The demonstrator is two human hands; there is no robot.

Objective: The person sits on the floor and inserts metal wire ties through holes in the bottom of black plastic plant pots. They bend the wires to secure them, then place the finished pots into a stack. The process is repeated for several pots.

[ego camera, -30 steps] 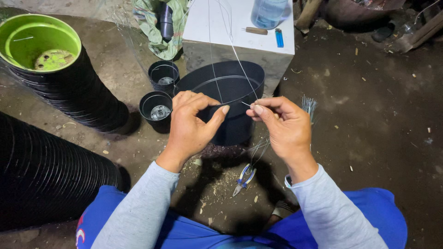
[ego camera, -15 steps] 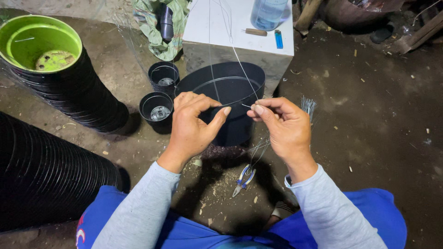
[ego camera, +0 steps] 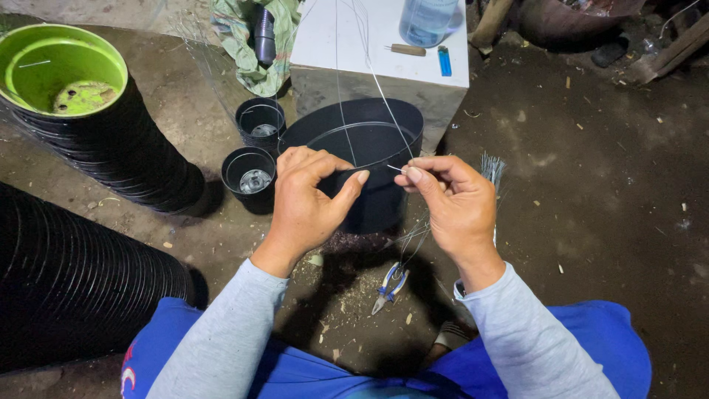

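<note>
A thin wire [ego camera: 395, 168] is pinched between thumb and forefinger of the right hand [ego camera: 452, 201], the fingers closed tight on it. The rim of one large black pot [ego camera: 369, 148] is gripped by the left hand [ego camera: 310, 198], thumb toward the wire end, fingers curled over the edge. Several more wire strands are seen running up from the pot toward the top edge of view. One pair of pliers [ego camera: 389, 286] lies on the dirt floor [ego camera: 591, 222] just below the hands. Two small black pots [ego camera: 251, 177] stand just left of the large pot. Two long stacks of black pots are counted at the left edge, one capped by a green pot [ego camera: 63, 70]. One white box [ego camera: 384, 44] stands behind, carrying one bottle [ego camera: 428, 18] and one blue lighter [ego camera: 444, 61]. Open floor is found to the right.
</note>
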